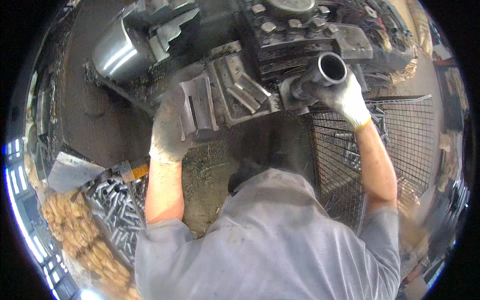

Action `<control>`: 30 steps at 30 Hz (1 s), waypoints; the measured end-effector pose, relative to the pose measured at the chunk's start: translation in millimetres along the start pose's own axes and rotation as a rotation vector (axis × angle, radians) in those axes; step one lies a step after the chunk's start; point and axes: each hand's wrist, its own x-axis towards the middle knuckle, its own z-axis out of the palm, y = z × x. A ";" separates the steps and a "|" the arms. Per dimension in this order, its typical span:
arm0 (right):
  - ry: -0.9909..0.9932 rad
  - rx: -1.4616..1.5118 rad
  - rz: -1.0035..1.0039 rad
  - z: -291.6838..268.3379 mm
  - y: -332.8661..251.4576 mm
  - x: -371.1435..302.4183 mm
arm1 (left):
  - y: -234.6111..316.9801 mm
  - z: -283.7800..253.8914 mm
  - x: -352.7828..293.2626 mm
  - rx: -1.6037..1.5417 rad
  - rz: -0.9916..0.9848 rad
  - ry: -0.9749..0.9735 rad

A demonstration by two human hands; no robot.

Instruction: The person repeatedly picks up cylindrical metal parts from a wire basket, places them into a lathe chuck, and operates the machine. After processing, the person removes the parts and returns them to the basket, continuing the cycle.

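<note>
My right hand (345, 97), in a white work glove, is wrapped around a dark metal tube (327, 70) that points up toward me with its open end showing. The tube reaches into a grimy machine with a bolted tool block (295, 30). My left hand (172, 125), in a dirty grey glove, grips a grey metal block or lever (199, 107) on the machine's carriage. Beside it sits an angled metal holder (240, 90). A shiny steel chuck (117, 52) is at the upper left.
A wire mesh basket (400, 135) holding metal pieces stands at the right. A bin of several short shiny metal tubes (117, 210) lies at the lower left, next to a heap of tan curled shavings (75, 230). A flat metal scoop (70, 170) rests there.
</note>
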 end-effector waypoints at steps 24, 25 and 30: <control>-0.581 0.464 0.033 80.7 -135.7 45.4 | -43.8 -35.6 23.7 -0.466 0.256 0.108; -0.636 0.418 -0.035 83.9 -149.5 43.6 | -37.3 -14.8 29.8 -0.371 0.310 0.171; -0.495 0.612 -0.115 47.9 -185.1 62.9 | 10.8 27.6 36.3 0.445 0.696 0.145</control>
